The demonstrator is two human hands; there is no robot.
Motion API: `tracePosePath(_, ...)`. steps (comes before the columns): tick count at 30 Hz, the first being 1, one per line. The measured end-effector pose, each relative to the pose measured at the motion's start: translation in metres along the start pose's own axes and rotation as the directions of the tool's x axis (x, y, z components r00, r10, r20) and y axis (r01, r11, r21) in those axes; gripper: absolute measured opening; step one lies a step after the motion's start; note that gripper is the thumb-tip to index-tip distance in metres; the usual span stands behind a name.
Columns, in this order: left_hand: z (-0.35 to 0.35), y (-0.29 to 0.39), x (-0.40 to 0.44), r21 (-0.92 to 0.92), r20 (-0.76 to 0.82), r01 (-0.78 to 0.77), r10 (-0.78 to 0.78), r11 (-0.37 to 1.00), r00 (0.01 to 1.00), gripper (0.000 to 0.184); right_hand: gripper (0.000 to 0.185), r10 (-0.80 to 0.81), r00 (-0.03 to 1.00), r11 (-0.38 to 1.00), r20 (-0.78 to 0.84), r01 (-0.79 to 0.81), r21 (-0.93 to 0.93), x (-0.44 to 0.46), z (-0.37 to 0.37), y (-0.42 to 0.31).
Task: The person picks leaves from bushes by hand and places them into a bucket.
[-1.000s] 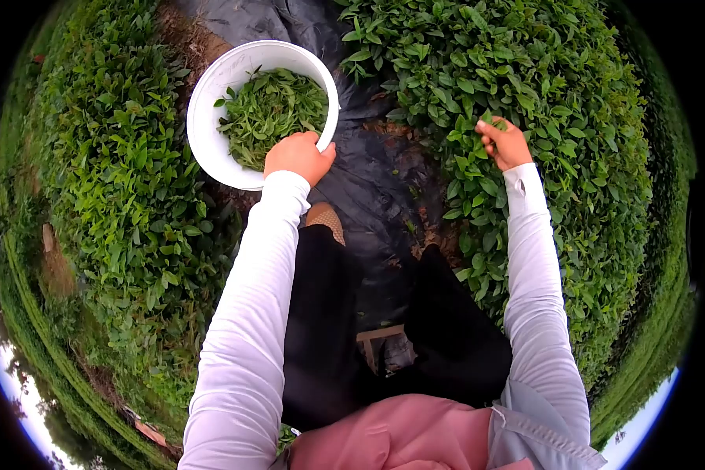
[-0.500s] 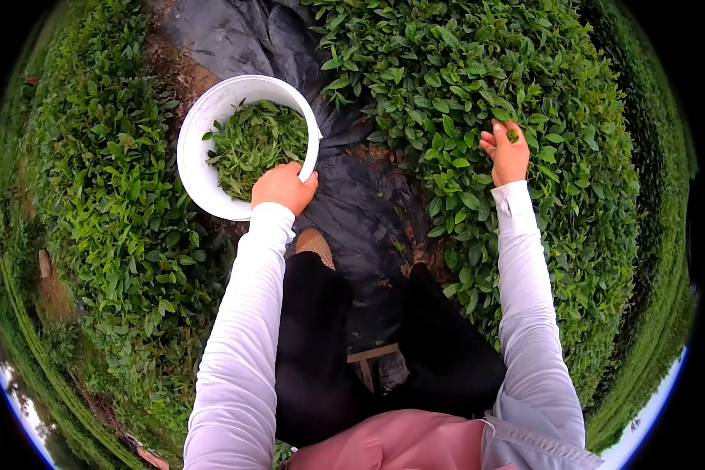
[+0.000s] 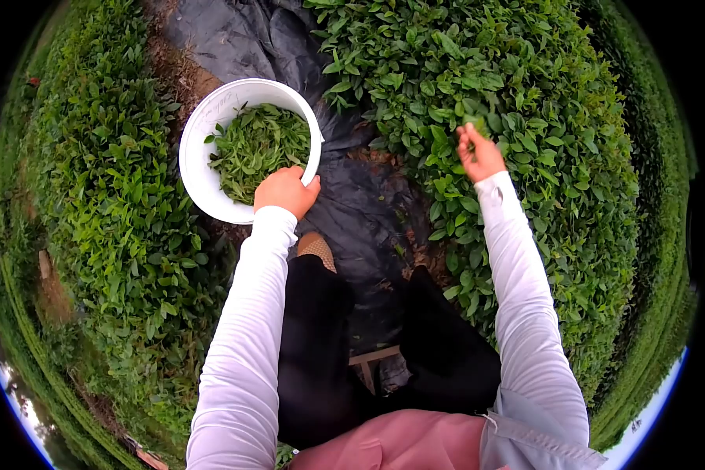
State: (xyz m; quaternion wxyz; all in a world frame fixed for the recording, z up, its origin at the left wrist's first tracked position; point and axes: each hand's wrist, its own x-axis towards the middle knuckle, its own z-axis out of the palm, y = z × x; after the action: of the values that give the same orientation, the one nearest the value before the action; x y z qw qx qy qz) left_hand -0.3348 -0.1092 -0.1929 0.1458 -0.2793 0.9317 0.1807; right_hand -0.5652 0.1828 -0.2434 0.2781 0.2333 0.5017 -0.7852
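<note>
My left hand (image 3: 287,192) grips the near rim of a white bucket (image 3: 199,157), with its fingers over the inside edge. A heap of picked green leaves (image 3: 265,145) lies in the bucket. Over the bush on the right, my right hand (image 3: 482,154) is closed on picked leaves (image 3: 475,123) that poke out, blurred, above its fingertips. Glossy leaves of the tea bush (image 3: 454,70) surround that hand.
Another leafy bush row (image 3: 117,211) runs along the left. Black plastic sheeting (image 3: 368,227) covers the path between the rows, with bare soil at its edges. A wooden frame piece (image 3: 374,355) shows between my legs, and one shoe (image 3: 316,249) stands near the bucket.
My right hand has moved left across the bush, with leaves in its fingers. The left hand and bucket have stayed nearly in place.
</note>
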Motion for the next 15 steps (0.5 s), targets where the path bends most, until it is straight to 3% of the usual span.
tracePosePath(1,-0.002,0.001,0.001,0.002,0.009,0.003,-0.003,1.0,1.0,0.032,0.019,0.21,0.973,0.977,0.099,-0.206,-0.05,-0.045,0.015,0.023)
tracePosePath(2,-0.003,0.002,0.001,0.006,0.021,0.006,-0.006,1.0,1.0,0.032,0.021,0.392,0.879,0.903,0.273,-0.311,-0.296,-0.084,0.021,0.045)
tracePosePath(3,-0.002,0.003,-0.001,0.013,0.026,0.008,-0.009,1.0,1.0,0.032,0.025,0.52,0.795,0.831,0.312,-0.386,-0.399,-0.114,0.026,0.063)
tracePosePath(5,-0.004,0.004,-0.001,0.037,0.021,0.005,-0.005,0.999,1.0,0.033,0.031,0.551,0.784,0.809,0.287,-0.416,-0.415,-0.147,0.033,0.065)
tracePosePath(8,0.005,-0.001,0.002,0.013,-0.015,-0.004,0.004,1.0,1.0,0.034,0.032,0.362,0.902,0.831,0.236,-0.197,-0.52,-0.128,-0.002,0.051)
tracePosePath(10,-0.001,0.004,0.0,-0.008,0.023,0.016,-0.015,1.0,1.0,0.034,0.023,0.197,0.976,0.877,0.094,-0.133,-0.462,-0.122,-0.01,0.021)
tracePosePath(11,-0.004,0.005,-0.001,-0.018,0.04,0.029,-0.028,0.999,0.999,0.034,0.025,0.041,0.998,0.922,0.038,-0.023,-0.386,-0.112,-0.017,0.011)
tracePosePath(13,0.001,0.003,0.001,-0.044,-0.035,-0.01,0.008,0.999,0.999,0.033,0.021,-0.191,0.976,0.948,-0.103,0.156,-0.278,-0.086,-0.033,-0.024)
tracePosePath(15,0.003,0.0,0.001,-0.028,-0.046,-0.023,0.022,0.999,0.999,0.033,0.027,-0.381,0.915,0.865,-0.136,0.301,-0.401,-0.059,-0.04,-0.031)
